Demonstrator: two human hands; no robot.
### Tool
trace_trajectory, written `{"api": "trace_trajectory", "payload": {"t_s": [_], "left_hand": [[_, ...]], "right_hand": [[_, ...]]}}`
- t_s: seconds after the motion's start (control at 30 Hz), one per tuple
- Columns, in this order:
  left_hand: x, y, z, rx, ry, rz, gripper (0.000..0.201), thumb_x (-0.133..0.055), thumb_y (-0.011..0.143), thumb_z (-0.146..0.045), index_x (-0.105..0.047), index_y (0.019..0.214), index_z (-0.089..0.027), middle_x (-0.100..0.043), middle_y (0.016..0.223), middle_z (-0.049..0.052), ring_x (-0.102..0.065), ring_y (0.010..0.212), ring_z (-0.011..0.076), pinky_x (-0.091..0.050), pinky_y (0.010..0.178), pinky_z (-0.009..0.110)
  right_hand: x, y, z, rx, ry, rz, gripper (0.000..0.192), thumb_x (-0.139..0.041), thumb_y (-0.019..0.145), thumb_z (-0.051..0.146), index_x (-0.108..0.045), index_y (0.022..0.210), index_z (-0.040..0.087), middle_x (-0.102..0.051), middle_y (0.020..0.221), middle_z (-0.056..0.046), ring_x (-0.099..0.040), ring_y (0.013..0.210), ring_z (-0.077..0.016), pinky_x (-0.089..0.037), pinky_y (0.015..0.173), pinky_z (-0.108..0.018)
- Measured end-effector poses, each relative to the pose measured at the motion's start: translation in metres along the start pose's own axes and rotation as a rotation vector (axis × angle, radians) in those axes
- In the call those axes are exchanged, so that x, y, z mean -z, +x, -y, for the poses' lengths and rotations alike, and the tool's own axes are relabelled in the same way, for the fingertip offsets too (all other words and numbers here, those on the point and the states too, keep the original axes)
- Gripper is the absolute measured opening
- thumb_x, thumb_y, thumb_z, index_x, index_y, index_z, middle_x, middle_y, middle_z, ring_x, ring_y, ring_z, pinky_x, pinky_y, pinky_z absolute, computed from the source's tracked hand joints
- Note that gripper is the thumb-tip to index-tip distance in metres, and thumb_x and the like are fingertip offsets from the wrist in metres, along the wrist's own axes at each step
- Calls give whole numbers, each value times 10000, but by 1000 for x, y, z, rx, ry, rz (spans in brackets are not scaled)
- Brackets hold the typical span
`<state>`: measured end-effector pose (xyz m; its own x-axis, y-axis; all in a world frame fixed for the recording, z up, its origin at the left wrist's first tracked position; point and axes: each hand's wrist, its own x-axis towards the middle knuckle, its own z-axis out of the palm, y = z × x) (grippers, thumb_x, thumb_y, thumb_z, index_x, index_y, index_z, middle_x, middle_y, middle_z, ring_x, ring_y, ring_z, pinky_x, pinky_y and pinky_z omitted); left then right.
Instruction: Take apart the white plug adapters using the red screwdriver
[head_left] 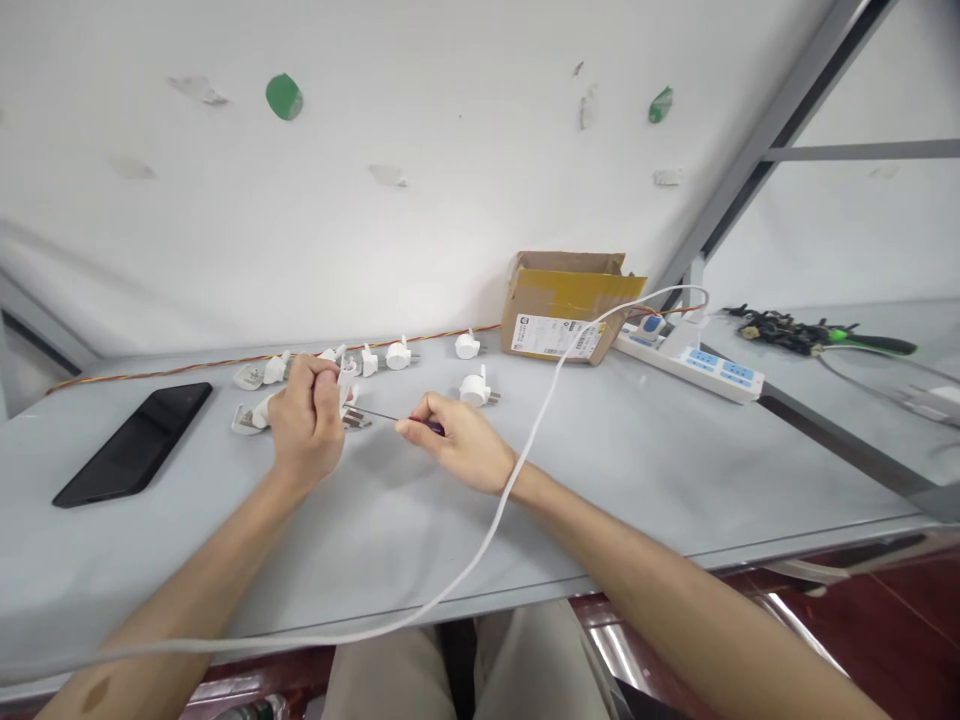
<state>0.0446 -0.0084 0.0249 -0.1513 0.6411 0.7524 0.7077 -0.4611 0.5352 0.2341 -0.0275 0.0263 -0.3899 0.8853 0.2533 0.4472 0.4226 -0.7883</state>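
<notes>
My left hand [307, 420] is closed around a small white plug [348, 383], held just above the grey table [645, 470]. My right hand [461, 440] grips a thin screwdriver [382, 417] whose shaft points left, with its tip at the plug in my left hand. Several more white plugs lie on the table behind my hands, one [476, 390] just beyond my right hand and another [397, 354] farther back.
A black phone [135, 442] lies at the left. A cardboard box [566, 303] and a white power strip [694, 362] stand at the back right. A white cable [540, 420] crosses over my right forearm. A red-yellow wire [180, 364] runs along the wall. Tools [817, 333] lie far right.
</notes>
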Motion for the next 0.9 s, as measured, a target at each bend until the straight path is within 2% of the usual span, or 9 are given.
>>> {"api": "trace_trajectory", "payload": {"t_s": [0.23,0.4,0.57,0.73,0.9], "left_hand": [[1,2,0,28,1,23,159,-370,902,-274,-513,851,-227,-576,624,4,-476,518,145,-378,555,301],[3,4,-3,18,-26,52,166,-369,897,-268,-521,845,-225,-593,629,-8,-477,503,127,-380,539,286],[3,3,0,-9,-6,25,162,-374,893,-268,-521,832,-236,-566,598,-20,-458,494,121,-365,537,283],[2,1,-1,-8,5,8,142,-383,885,-243,-521,868,-213,-599,635,-16,-455,485,113,-368,530,272],[1,1,-6,-24,-18,46,168,-368,909,-299,-513,881,-218,-609,661,12,-549,586,151,-410,583,293]], "right_hand": [[-7,-3,2,32,-129,-34,196,-493,920,369,-491,829,195,-552,657,31,-476,562,-109,-325,557,-247],[3,-3,5,-6,9,85,275,-484,909,430,-462,758,202,-516,648,46,-474,591,-101,-347,562,-233],[8,-1,3,-71,128,163,282,-482,896,456,-483,782,198,-509,656,51,-463,588,-94,-367,549,-226],[2,1,-2,-17,59,84,258,-489,896,440,-488,801,200,-535,682,41,-495,617,-107,-369,574,-237],[-5,1,-5,21,-158,-86,280,-481,910,444,-541,789,199,-567,640,21,-499,588,-114,-335,585,-245]]}}
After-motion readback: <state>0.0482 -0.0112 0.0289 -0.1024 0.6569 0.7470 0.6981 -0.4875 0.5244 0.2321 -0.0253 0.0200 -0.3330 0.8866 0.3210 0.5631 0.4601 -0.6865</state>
